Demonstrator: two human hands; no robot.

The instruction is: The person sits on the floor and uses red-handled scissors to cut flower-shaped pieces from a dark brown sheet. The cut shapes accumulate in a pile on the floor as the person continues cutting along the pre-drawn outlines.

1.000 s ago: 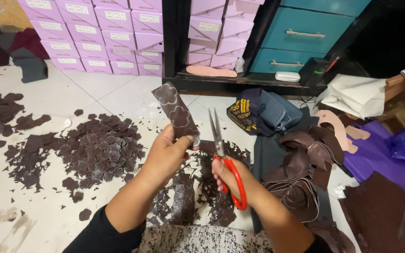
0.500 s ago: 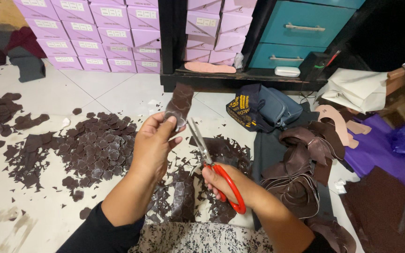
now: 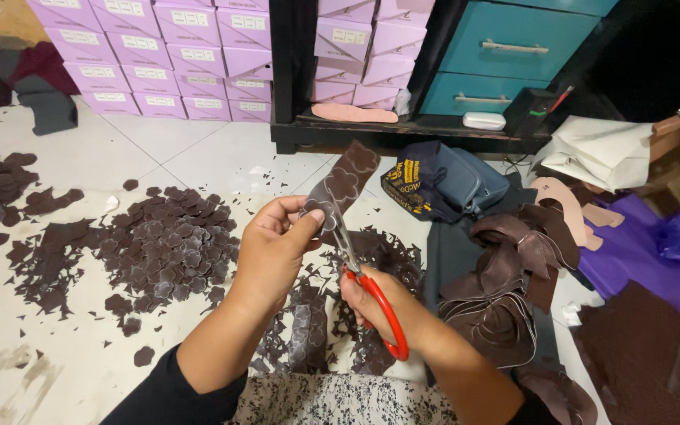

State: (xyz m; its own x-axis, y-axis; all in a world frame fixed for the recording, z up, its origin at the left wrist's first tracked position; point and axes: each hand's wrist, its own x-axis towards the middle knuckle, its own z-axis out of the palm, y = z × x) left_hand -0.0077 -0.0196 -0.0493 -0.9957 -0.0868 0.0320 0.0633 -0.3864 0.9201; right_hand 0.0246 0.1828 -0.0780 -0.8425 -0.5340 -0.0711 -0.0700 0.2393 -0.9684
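strip [image 3: 345,182] lowered; left hand [image 3: 273,248] pinches it, right hand [image 3: 375,303] scissors [image 3: 371,287] cutting

Left hand [image 3: 273,248] raised, fingers pinched closed; right hand [image 3: 371,303] lower, fingers curled shut, both forearms angled inward.

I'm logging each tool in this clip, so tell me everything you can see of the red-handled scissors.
The red-handled scissors have slim silver metal blades and glossy red plastic loop handles. The right hand grips the handles, fingers through the loops. They point up and away from the person, held above the scrap-strewn white tiled floor. The blades meet the lower edge of the dark brown scalloped leather strip, pinched by the left hand. The blade tips are partly hidden against the strip.
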